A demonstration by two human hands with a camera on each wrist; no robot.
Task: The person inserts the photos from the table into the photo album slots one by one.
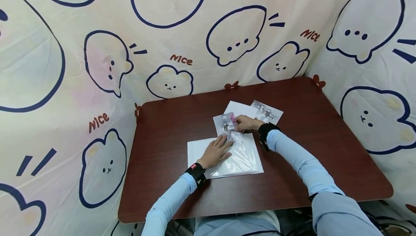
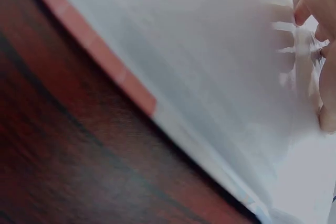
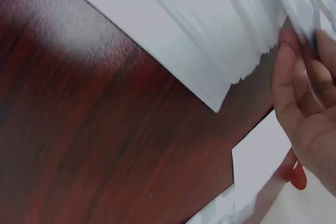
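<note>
Fingers spread, my left hand (image 1: 215,153) rests on a clear plastic bag (image 1: 235,158) that lies over white sheets (image 1: 196,151). In the right wrist view the bag's jagged edge (image 3: 244,78) shows near the corner of the sheets. My right hand (image 1: 247,123) pinches the right edge of a printed card (image 1: 219,123) with grey and pink pictures, just beyond the sheets. Thumb and fingers (image 3: 286,72) close on that edge in the right wrist view. The card's lower end overlaps the bag close to my left fingertips.
Behind my right hand lie a blank white card (image 1: 238,108) and another printed card (image 1: 274,113), partly covered by the hand. All of it is on a dark red-brown table (image 1: 165,127). A curtain with bear drawings (image 1: 170,82) hangs along the back and sides.
</note>
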